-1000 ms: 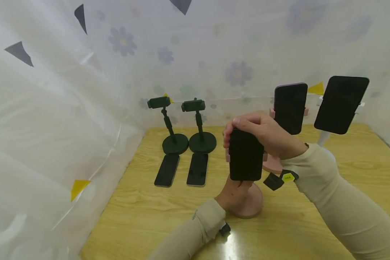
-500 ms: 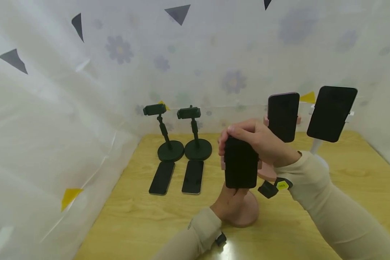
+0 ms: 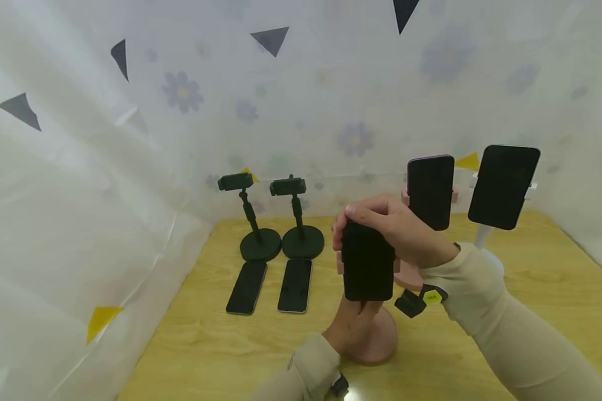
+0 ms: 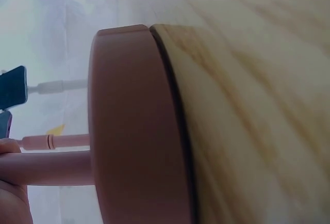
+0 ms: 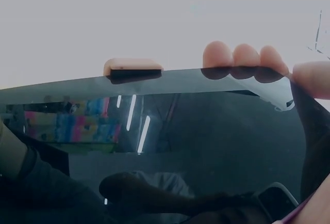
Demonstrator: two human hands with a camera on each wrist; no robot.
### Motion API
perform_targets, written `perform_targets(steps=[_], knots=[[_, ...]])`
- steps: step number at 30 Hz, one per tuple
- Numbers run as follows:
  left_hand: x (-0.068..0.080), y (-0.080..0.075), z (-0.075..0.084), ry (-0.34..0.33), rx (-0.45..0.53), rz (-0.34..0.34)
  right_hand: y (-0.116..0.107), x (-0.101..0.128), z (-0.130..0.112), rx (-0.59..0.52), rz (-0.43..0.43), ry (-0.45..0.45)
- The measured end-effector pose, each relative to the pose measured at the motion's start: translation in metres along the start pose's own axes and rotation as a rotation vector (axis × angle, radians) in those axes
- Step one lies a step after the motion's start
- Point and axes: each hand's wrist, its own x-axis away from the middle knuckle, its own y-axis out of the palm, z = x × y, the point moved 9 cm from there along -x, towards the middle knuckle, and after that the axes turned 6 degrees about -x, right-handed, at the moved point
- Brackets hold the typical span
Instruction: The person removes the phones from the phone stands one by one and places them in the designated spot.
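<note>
A black-screened smartphone [image 3: 367, 264] sits upright in the clamp of a pink phone stand [image 3: 378, 340] at the middle front. My right hand [image 3: 398, 231] grips the phone's upper end. Its fingertips [image 5: 245, 56] curl over the far long edge in the right wrist view, near a pink clamp arm [image 5: 135, 64]. Below the phone, my left hand [image 3: 352, 326] holds the stand's pole. In the left wrist view, that hand is partly cut off at the left edge, around the pole [image 4: 56, 169]; the thick round base [image 4: 134, 126] stands on the wooden table.
Behind my right hand stand another pink stand with a phone [image 3: 431, 192] and a white stand with a phone [image 3: 504, 186]. Two dark green stands [image 3: 261, 244] [image 3: 303, 241] are at the back left. Two phones [image 3: 247, 288] [image 3: 295, 285] lie flat before them.
The head view has tilted upward, so the whole scene sits lower and slightly further left in it. Both hands keep their hold on the phone and the stand, with no clear movement.
</note>
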Motion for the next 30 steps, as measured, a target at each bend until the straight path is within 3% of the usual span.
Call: perform_targets(steps=[6,13,18,26,30], knots=[[0.005,0.009,-0.018,0.004,0.016,0.010,0.001,0.003,0.001,0.015,0.013,0.020],[0.004,0.009,-0.016,0.075,0.035,0.015,0.000,0.001,0.000,0.027,0.014,0.011],[0.005,0.007,-0.017,0.070,0.016,0.030,0.001,0.000,0.001,0.030,0.020,0.030],[0.000,-0.004,0.014,0.159,0.018,0.031,-0.003,-0.001,-0.003,0.073,0.035,0.021],[0.002,-0.007,0.019,0.127,-0.013,0.017,-0.003,0.000,-0.004,0.072,0.043,0.024]])
